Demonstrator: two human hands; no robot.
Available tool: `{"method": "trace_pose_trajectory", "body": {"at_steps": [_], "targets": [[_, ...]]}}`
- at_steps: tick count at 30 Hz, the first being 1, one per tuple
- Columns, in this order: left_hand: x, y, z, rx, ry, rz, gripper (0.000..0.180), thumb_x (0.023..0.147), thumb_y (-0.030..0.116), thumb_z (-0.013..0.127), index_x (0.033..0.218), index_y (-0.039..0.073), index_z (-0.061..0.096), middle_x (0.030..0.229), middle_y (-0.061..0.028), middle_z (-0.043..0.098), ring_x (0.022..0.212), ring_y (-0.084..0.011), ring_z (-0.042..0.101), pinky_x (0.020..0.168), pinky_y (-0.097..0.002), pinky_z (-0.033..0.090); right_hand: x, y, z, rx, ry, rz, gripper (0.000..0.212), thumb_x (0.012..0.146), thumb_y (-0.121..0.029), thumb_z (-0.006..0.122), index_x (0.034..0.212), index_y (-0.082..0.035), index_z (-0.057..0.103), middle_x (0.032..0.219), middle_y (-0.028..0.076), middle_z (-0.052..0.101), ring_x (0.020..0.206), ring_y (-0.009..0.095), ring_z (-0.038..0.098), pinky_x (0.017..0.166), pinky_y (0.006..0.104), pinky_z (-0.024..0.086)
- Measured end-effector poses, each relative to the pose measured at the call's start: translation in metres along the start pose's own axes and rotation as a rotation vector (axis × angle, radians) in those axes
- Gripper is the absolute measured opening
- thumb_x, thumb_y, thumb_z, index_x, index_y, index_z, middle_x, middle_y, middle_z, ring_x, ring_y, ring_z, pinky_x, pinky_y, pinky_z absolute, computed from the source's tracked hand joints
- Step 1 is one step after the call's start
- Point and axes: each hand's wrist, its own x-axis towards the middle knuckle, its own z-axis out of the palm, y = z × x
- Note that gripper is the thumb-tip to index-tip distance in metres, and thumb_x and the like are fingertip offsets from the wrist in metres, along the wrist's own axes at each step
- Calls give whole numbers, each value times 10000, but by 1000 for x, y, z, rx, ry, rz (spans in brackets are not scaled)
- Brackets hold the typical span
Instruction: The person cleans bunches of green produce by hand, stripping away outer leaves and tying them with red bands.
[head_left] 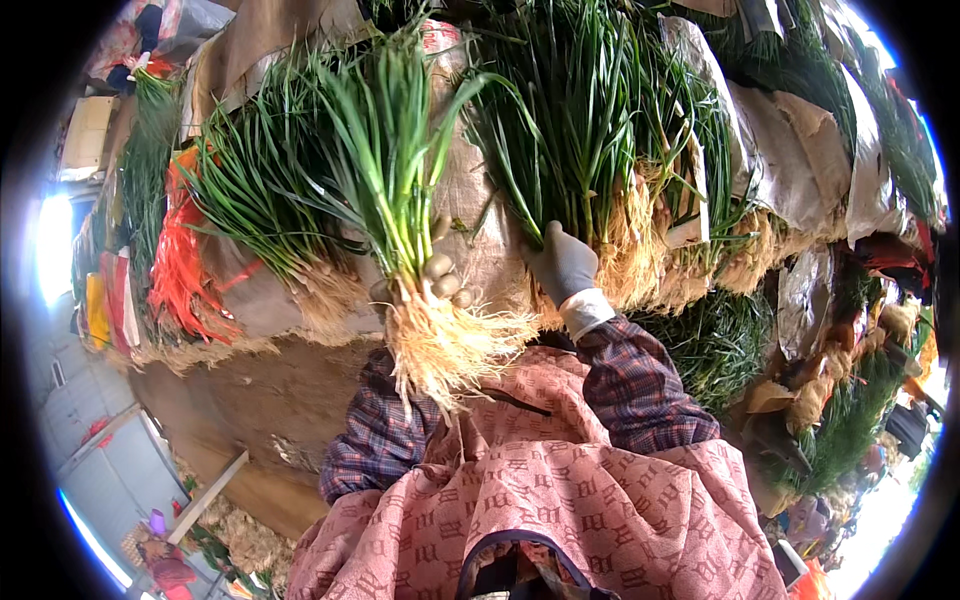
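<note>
My left hand (441, 276), in a grey glove, is wrapped around a bunch of green garlic (400, 205). Only its fingers show, just above the long pale roots (445, 335); the bunch stands leaves up in front of my apron. My right hand (563, 265), gloved in grey too, is at the near edge of a larger heap of green garlic (570, 130). Some stalks run down into its curled grip between thumb and fingers; the fingertips are partly hidden.
The heaps rest on a bench covered with tan sheeting (475, 190). A smaller pile of green garlic (270, 190) lies to the left, beside red plastic strips (180, 260). More greens (710, 345) are below the bench on the right. A brown board (250, 400) forms its front.
</note>
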Motion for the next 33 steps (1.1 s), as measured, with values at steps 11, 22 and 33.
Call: {"method": "trace_pose_trajectory", "body": {"at_steps": [11,22,33], "targets": [[10,0,-2,53,-9,-58,767,806,242,723,1445,93,324,1075,-68,612,1028,-200,590,951,-417,455,4,44,-64,1579,-357,165,258,936,-131,573,1180,-54,536,856,28,644,594,80,569,484,205,437],[31,18,20,44,-361,48,726,834,293,680,1429,52,341,1024,-47,610,943,-197,632,877,-438,508,1,-3,20,78,-4,-13,427,833,-483,648,922,-67,608,775,179,683,725,380,665,638,451,515],[9,-9,3,39,112,-17,763,732,199,705,1394,-8,385,1179,-177,614,1003,-332,638,879,-478,539,-1,34,-39,1713,-560,-26,314,958,-253,578,1164,-16,565,1045,131,651,964,249,651,843,412,551]]}}
